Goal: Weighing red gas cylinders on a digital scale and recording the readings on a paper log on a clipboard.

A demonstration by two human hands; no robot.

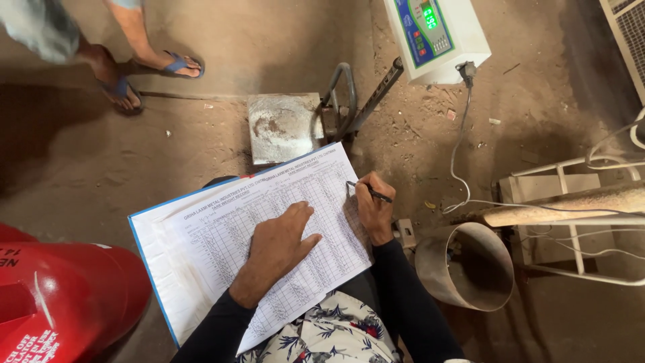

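a printed record sheet (269,235) full of ruled columns is laid on a blue-edged board (151,259) across the lap. the left hand (279,245) is pressed flat on the sheet, palm down, fingers spread and extended toward its far edge; nothing is gripped by it. the right hand (373,208) is placed just right of the left one, at the sheet's right edge, fingers curled tight around a dark pen (369,193); the pen tip is set on the paper near the upper right corner. dark long sleeves are worn on both arms, and a floral shirt (336,333) is seen below the hands.

beyond the fingertips, a dusty metal scale platform (282,128) is seen on the dirt floor (80,154), and farther right of it a white indicator box with a green lit display (437,30). right of the right hand, a rusty metal cylinder (467,265) and a white frame (571,222) with cables are seen. left of the left hand, well apart, a red gas cylinder (64,296) is seen. far beyond the left hand, another person's feet in blue sandals (144,74) are seen.
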